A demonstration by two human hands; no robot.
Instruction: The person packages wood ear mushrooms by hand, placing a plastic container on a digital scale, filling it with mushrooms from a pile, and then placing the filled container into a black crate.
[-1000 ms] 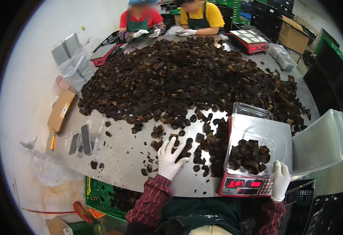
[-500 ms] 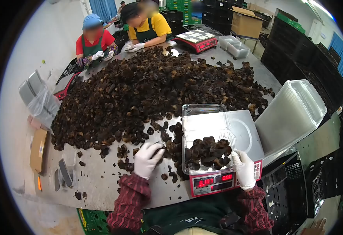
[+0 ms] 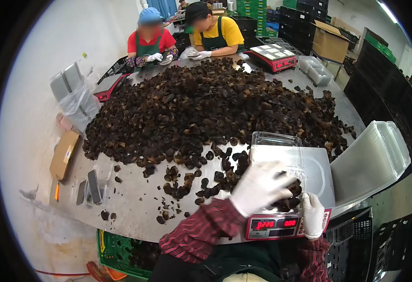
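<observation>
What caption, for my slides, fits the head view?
Gloved left hand over a clear container on a scale, dark pile beyond.

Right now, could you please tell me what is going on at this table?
The left hand, blurred, is over a clear box of dark pieces on the scale. The right hand is at the box's near right corner. Across the table, beyond a large pile, are a co-worker in red and another in yellow.

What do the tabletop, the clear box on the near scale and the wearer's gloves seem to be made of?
Tabletop: probably metal, perhaps stainless steel; grey with a soft sheen.
Clear box: likely thin, glossy plastic, see-through with bright edges.
Gloves: perhaps latex or another rubber; smooth, white, close-fitting.
</observation>
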